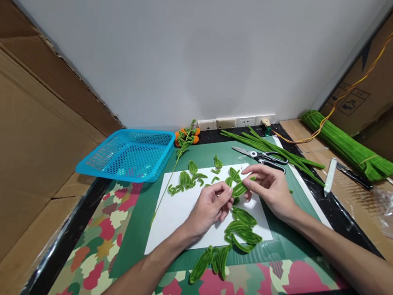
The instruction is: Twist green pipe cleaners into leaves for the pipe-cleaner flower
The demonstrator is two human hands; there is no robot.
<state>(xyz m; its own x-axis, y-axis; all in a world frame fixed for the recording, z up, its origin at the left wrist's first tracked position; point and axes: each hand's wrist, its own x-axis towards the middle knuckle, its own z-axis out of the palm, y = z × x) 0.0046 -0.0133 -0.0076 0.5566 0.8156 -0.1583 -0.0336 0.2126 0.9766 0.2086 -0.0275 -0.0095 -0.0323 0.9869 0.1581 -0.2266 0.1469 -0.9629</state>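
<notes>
Between my two hands is a green pipe-cleaner leaf [240, 189], held above the white sheet. My left hand [213, 205] pinches its lower left end. The thumb and index finger of my right hand [269, 188] close on its upper right end. Several finished-looking fuzzy leaves [244, 217] lie just below my hands, partly on the paper. More large leaves [201, 265] rest near the front edge. Smaller leaves and curls [187, 180] are scattered on the white sheet [172, 217] to the left of my hands.
Scissors [263, 156] and loose green pipe cleaners [279, 151] lie behind my right hand. A blue basket [124, 175] stands at the back left, beside an orange-flowered stem [177, 157]. Toward the right are a white glue-like tube [330, 176] and a bundle of pipe cleaners [349, 143].
</notes>
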